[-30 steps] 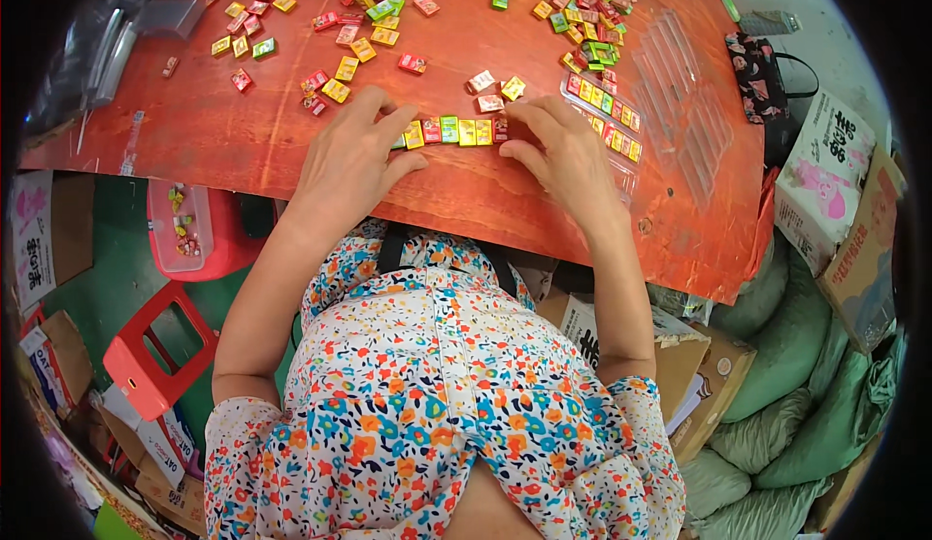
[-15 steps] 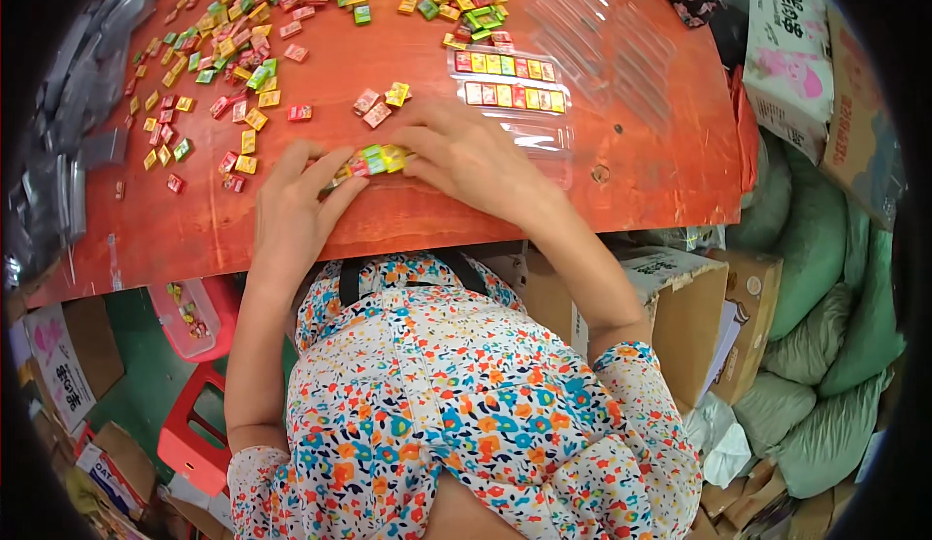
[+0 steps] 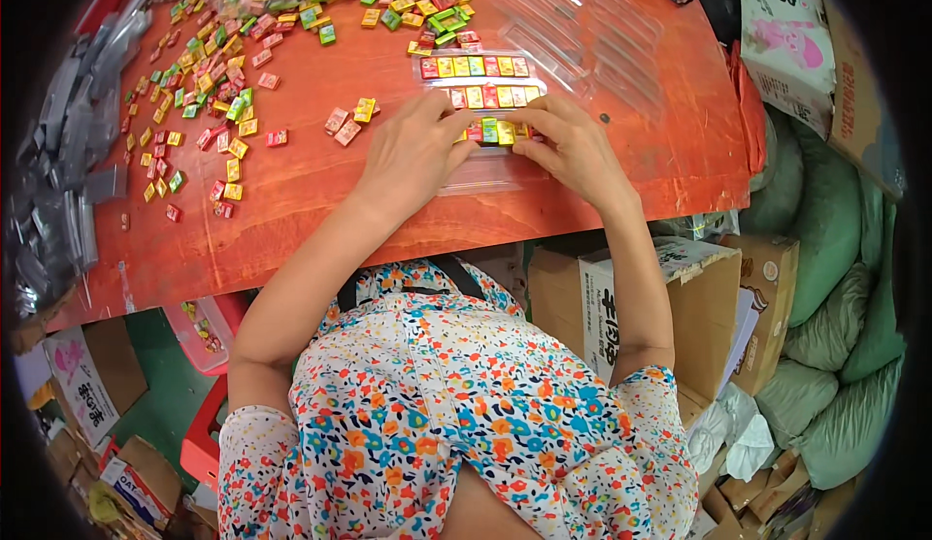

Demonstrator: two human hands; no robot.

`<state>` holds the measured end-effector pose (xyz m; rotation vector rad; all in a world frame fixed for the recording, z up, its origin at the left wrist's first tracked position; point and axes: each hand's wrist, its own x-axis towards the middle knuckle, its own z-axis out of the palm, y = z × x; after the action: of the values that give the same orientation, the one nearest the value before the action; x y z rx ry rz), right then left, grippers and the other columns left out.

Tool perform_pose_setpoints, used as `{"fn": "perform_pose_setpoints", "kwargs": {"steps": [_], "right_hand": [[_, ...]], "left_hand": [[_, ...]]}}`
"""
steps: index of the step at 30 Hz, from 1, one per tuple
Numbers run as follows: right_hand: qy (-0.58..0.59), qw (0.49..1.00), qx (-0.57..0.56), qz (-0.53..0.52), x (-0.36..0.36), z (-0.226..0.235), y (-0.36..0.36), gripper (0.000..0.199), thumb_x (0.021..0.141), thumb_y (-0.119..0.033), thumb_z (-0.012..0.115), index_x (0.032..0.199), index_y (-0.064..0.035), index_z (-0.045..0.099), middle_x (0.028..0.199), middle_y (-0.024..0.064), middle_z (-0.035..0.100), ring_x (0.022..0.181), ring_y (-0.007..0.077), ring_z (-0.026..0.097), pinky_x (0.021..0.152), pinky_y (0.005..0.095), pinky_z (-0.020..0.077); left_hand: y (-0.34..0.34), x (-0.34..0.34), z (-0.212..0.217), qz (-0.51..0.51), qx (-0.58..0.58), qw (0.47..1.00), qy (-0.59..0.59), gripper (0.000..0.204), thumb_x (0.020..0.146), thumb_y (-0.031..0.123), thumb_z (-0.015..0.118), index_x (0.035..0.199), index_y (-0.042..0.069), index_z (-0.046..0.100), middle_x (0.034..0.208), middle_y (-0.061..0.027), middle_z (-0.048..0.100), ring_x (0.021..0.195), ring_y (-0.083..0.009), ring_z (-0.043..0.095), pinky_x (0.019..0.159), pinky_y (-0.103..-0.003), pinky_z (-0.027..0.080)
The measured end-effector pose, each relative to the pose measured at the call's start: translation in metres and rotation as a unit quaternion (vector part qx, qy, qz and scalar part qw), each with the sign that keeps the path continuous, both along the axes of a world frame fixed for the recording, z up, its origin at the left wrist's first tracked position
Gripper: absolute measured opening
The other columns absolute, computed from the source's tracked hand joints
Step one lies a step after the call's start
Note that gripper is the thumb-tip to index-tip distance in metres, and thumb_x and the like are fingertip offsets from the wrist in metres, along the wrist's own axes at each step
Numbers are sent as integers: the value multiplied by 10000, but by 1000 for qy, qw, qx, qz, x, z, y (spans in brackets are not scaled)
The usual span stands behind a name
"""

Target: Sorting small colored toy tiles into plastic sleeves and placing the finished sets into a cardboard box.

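My left hand [image 3: 413, 148] and my right hand [image 3: 568, 145] pinch the two ends of a short row of small candy boxes [image 3: 497, 131], red, green and yellow. They hold the row at a clear plastic tray [image 3: 466, 177], over or in the slot just below two filled rows; whether it rests on the bottom I cannot tell. The filled rows [image 3: 476, 66] of red and yellow boxes lie in the tray's farther slots. Left of my left hand, a few loose boxes [image 3: 347, 132] lie on the red table [image 3: 320, 191].
A big scatter of small candy boxes [image 3: 233, 65] covers the far left. More empty clear trays [image 3: 602, 45] lie beyond my right hand. Dark plastic packaging [image 3: 58, 181] lines the left edge. Cartons [image 3: 786, 35] and green sacks [image 3: 825, 220] stand at the right.
Both hands have moved right with the row of boxes, from the bare tabletop near the edge to the tray. The whole view has shifted slightly.
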<state>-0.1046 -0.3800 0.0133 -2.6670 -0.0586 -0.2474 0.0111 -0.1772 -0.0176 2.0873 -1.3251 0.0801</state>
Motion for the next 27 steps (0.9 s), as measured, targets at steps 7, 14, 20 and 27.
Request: {"fn": "perform_pose_setpoints", "kwargs": {"steps": [7,14,20,27], "right_hand": [[-31,998,23,-45,-13,-5,3,381,815,-134,731,1182,-70,652,1122,110,633,1016,293,615,852,388,502],[-38,995,-87,34,-13,-18,29,618,899,-336,650,1426,-87,447,1482,123,443,1358,303,427,1117,484,324],[-3,988,-153,36,-15,-32,37,747,916,-514,523,1495,-78,343,1549,118,348,1425,282,340,1171,491,228],[27,991,-129,30,-14,-25,35,751,912,-522,521,1494,-80,349,1550,112,350,1423,279,343,1170,493,237]], "left_hand": [[21,-4,0,15,-10,999,-34,520,791,277,749,1222,28,596,1205,-139,599,1091,-327,586,893,-420,511],[32,-12,-6,-45,88,991,-91,899,778,553,684,1382,-62,431,1491,-207,393,1397,-340,363,1171,-474,257],[33,-21,-7,-52,126,986,-92,976,782,621,630,1434,-59,374,1531,-200,335,1438,-326,295,1197,-465,198],[31,-22,-19,-49,102,990,-81,971,791,618,620,1441,-57,365,1537,-206,317,1446,-321,278,1202,-457,187]]}}
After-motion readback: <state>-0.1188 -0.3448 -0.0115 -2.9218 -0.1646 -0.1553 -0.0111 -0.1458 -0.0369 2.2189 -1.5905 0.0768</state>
